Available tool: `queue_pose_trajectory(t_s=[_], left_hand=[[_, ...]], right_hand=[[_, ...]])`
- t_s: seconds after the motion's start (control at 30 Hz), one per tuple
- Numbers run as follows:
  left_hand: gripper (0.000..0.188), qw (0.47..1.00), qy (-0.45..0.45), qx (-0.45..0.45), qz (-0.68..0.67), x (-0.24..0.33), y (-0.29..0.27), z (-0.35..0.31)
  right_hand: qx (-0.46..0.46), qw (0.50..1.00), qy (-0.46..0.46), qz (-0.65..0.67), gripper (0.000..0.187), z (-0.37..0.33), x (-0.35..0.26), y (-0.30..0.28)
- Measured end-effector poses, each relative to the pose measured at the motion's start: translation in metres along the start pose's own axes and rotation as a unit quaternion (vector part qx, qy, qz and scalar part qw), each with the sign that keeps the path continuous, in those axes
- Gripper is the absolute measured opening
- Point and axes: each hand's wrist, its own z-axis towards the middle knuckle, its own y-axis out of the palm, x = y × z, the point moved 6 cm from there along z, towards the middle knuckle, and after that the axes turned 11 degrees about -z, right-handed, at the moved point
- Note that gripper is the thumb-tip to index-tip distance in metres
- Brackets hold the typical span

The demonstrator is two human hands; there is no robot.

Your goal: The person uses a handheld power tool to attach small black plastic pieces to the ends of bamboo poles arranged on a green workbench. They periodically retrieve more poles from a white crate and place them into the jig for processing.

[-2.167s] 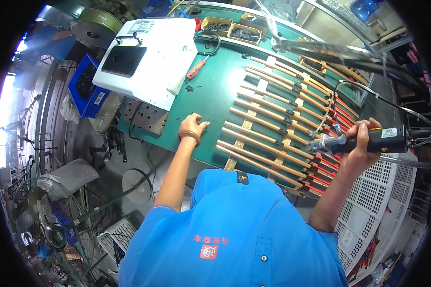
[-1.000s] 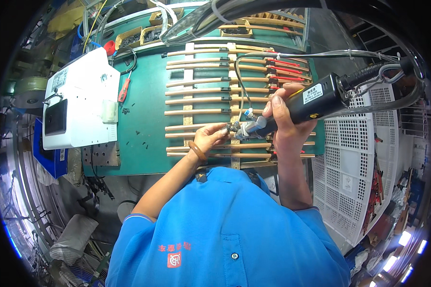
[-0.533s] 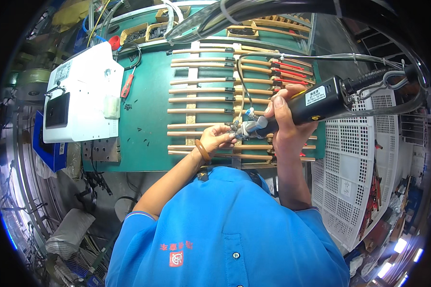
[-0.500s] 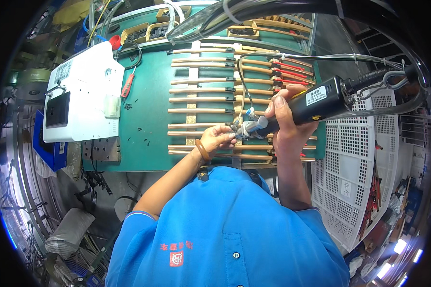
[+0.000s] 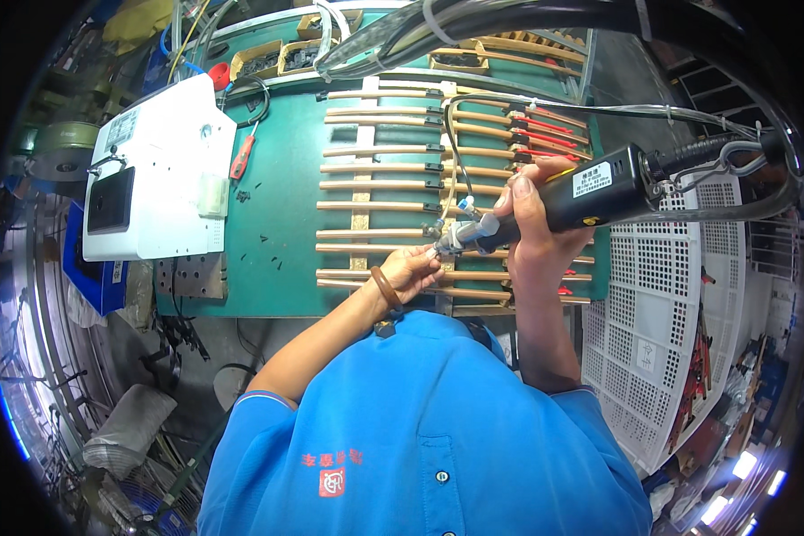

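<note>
My right hand (image 5: 542, 210) is wrapped round a black electric screwdriver (image 5: 598, 188) with a white label, held slanting down to the left. Its metal nose (image 5: 469, 234), with a thin clear air tube joined to it, reaches over a row of copper-coloured rods (image 5: 380, 185) with small black clips. Right at that nose, the thumb and fingers of my left hand (image 5: 411, 271) are pinched together. What lies between them is too small to make out. A brown bangle (image 5: 386, 288) circles my left wrist.
A white machine box (image 5: 161, 170) stands at the left of the green table (image 5: 272, 223), beside a red-handled screwdriver (image 5: 242, 156). Cardboard trays of black parts (image 5: 257, 62) sit at the back. White perforated crates (image 5: 652, 322) stand at the right. Thick cables (image 5: 509, 22) hang overhead.
My left hand has shifted slightly down and its fingers are drawn in closer under the screwdriver's nose. The right hand and the screwdriver have hardly moved.
</note>
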Motion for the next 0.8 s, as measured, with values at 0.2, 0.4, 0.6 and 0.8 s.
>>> queue_pose_trajectory(t_s=[0.2, 0.4, 0.6, 0.8], left_hand=[[0.006, 0.999, 0.014, -0.022, -0.036, -0.005, 0.001, 0.002], [0.015, 0.996, 0.004, -0.074, 0.053, 0.004, 0.007, -0.003], [0.02, 0.991, -0.004, -0.122, 0.05, 0.006, 0.009, -0.005], [0.017, 0.995, 0.031, -0.003, 0.099, 0.015, 0.01, -0.015]], right_hand=[[0.004, 1.0, 0.005, 0.006, 0.027, -0.002, -0.002, 0.001], [-0.012, 0.999, 0.026, 0.028, 0.026, 0.004, 0.001, -0.003], [-0.017, 0.999, 0.011, 0.033, 0.028, 0.001, -0.004, 0.002], [-0.011, 0.999, -0.018, 0.029, 0.028, -0.003, -0.005, 0.004]])
